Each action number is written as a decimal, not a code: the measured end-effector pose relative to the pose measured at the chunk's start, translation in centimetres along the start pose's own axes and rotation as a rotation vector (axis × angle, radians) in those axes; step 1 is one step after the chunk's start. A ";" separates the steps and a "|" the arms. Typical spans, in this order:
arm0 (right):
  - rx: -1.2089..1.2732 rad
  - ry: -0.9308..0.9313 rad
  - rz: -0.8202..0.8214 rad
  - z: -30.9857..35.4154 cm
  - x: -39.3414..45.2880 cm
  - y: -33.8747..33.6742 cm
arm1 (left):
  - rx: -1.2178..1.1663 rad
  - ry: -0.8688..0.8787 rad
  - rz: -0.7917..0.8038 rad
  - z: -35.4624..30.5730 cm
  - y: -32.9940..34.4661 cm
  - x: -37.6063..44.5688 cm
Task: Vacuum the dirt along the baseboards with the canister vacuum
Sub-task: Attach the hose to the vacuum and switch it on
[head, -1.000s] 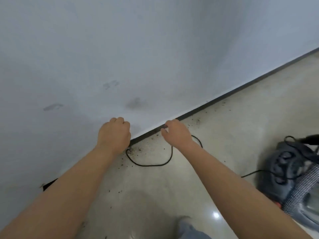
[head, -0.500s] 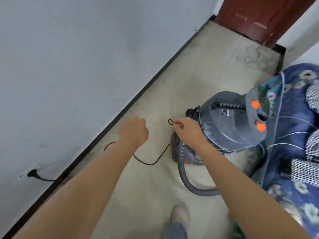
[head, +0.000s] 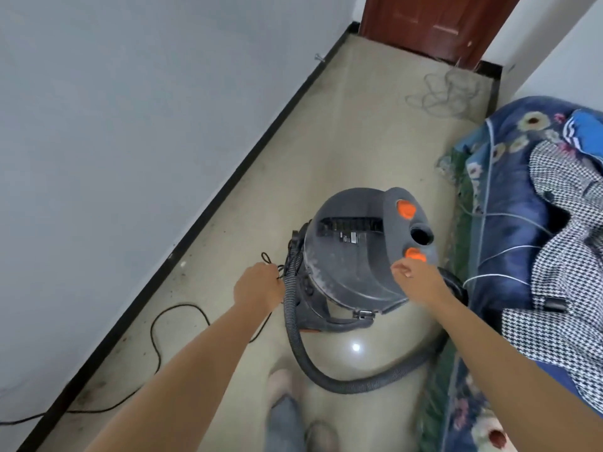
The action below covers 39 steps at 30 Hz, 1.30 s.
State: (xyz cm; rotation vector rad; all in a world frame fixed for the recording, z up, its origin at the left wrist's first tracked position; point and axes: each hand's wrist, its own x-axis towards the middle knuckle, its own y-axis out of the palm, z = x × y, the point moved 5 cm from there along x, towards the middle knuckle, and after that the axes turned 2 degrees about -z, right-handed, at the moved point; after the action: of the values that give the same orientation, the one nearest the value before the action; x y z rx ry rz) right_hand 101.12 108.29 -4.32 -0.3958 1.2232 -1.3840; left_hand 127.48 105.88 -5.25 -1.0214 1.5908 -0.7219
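Canister vacuum (head: pixel 355 256) stands on the floor; left hand (head: pixel 257 287) pinches its black cord (head: pixel 173 316), right hand (head: pixel 416 278) hovers loosely curled by an orange button (head: pixel 415 255).

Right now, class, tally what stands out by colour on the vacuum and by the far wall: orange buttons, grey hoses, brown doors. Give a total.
Orange buttons on the canister vacuum: 2
Grey ribbed hoses: 1
Brown doors: 1
Total: 4

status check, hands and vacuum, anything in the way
Left hand pinching black power cord beside hose. Right hand open, at near orange button on canister vacuum. Cord loops lie along baseboard.
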 end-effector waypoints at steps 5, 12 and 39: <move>-0.020 0.026 -0.008 -1.6 3.6 0.1 | 0.012 0.029 0.017 -1.9 0.8 4.8; 0.053 0.123 -0.074 -6.3 8.1 -0.1 | -0.023 0.216 0.002 -10.4 2.4 10.9; -0.438 -0.671 -0.058 9.4 19.0 5.7 | -0.238 -0.363 0.359 0.1 12.4 17.2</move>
State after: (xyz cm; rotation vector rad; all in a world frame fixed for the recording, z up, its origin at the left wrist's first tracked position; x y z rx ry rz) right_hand 106.90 89.07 -13.18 -1.1090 0.9359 -0.8967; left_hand 123.22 96.14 -23.63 -0.9365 1.5023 -0.0954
